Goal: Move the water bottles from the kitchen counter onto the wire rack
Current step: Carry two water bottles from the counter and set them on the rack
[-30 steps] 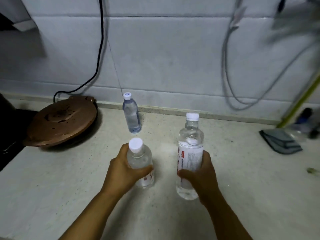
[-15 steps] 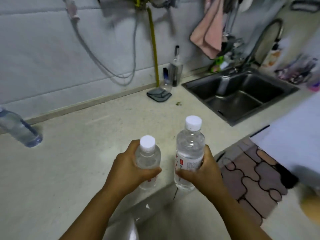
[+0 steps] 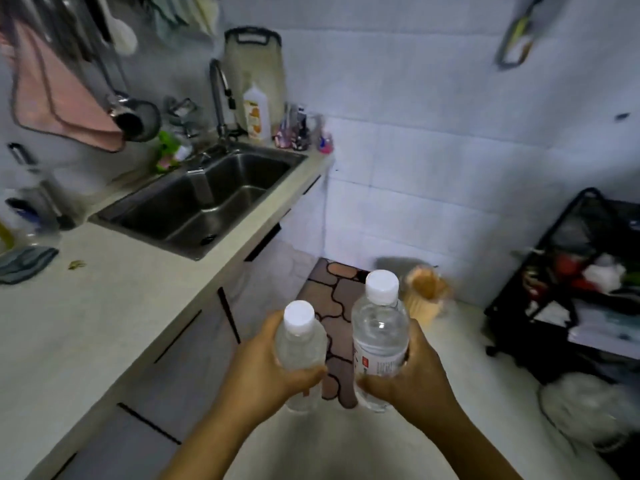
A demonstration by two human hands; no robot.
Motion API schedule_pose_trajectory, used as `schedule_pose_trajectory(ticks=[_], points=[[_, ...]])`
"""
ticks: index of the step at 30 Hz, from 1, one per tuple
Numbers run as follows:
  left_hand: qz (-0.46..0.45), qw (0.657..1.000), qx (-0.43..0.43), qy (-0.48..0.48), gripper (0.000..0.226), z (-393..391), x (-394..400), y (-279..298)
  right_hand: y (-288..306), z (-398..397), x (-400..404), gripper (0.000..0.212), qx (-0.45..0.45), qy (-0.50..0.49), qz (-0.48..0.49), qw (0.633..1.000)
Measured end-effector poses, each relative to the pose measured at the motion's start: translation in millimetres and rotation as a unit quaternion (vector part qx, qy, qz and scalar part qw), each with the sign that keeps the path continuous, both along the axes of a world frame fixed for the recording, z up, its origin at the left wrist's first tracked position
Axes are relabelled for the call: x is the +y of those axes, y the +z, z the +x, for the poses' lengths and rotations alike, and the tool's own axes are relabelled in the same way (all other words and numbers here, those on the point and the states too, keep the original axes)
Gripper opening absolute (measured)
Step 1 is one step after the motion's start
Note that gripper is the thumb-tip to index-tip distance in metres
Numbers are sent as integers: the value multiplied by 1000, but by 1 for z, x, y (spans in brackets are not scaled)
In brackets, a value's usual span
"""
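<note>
My left hand (image 3: 258, 372) grips a small clear water bottle (image 3: 300, 344) with a white cap, held upright. My right hand (image 3: 414, 372) grips a taller clear water bottle (image 3: 379, 332) with a white cap and a red-and-white label. Both bottles hang over the floor, off the edge of the pale kitchen counter (image 3: 79, 327) at the left. A black wire rack (image 3: 575, 271) stands at the far right against the tiled wall, its shelves holding several blurred items. The third bottle is out of view.
A steel sink (image 3: 204, 202) with a tap sits in the counter, with a detergent bottle (image 3: 257, 114) and small items behind it. A pink towel (image 3: 59, 98) hangs at upper left. A brown patterned mat (image 3: 332, 306) and an orange bin (image 3: 427, 294) lie on the floor ahead.
The view has swung right, from the counter and wall to the sink, floor and wire rack. Both hands have carried their bottles off the counter and out over the floor.
</note>
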State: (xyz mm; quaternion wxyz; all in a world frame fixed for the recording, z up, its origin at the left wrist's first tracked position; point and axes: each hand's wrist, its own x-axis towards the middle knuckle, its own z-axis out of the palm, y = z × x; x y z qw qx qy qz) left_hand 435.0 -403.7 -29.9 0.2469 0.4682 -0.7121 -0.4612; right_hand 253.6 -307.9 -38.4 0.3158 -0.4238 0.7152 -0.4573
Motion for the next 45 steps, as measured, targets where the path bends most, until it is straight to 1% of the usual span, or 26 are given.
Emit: schedule_pose_trajectory(ticks=[4,7,11,15,18,21,23,27,29,31,33,35,38,41,45], points=[[17,998,5,-56,64,-113,23,1,3,-98,47,68,3,-85,-6,996],[9,994,1,-111,58,-189,38,6,7,-161,81,62,-9,-155,-13,988],[13,983,-4,-182,51,-273,49,9,-2,-228,116,62,-20,-251,-10,968],[24,965,-4,-260,64,-361,48,-2,-17,-291,139,64,-28,-326,0,945],[8,953,-1,-303,69,-435,40,-12,-23,-345,147,67,-20,-368,1,930],[-14,944,5,-331,66,-510,26,-15,-19,-404,144,62,-5,-392,-1,920],[-26,938,4,-346,65,-564,15,-12,-14,-448,138,63,0,-407,1,913],[-55,921,-7,-385,71,-658,-4,2,-1,-524,124,66,-2,-421,-10,907],[-57,915,-2,-399,71,-697,-11,9,5,-555,116,69,-14,-433,-25,901],[-56,910,7,-411,70,-737,-17,13,7,-588,109,78,-29,-448,-36,893],[-57,906,12,-420,65,-775,-23,15,6,-620,103,83,-33,-460,-35,886],[-61,903,19,-425,64,-809,-28,17,7,-653,96,78,-31,-467,-33,883],[-64,903,37,-424,72,-864,-34,20,3,-710,86,73,-34,-472,-44,880],[-68,906,52,-415,68,-918,-39,25,-3,-769,76,74,-38,-467,-63,881],[-64,915,39,-395,66,-992,-47,28,-11,-845,62,66,-48,-458,-83,884]])
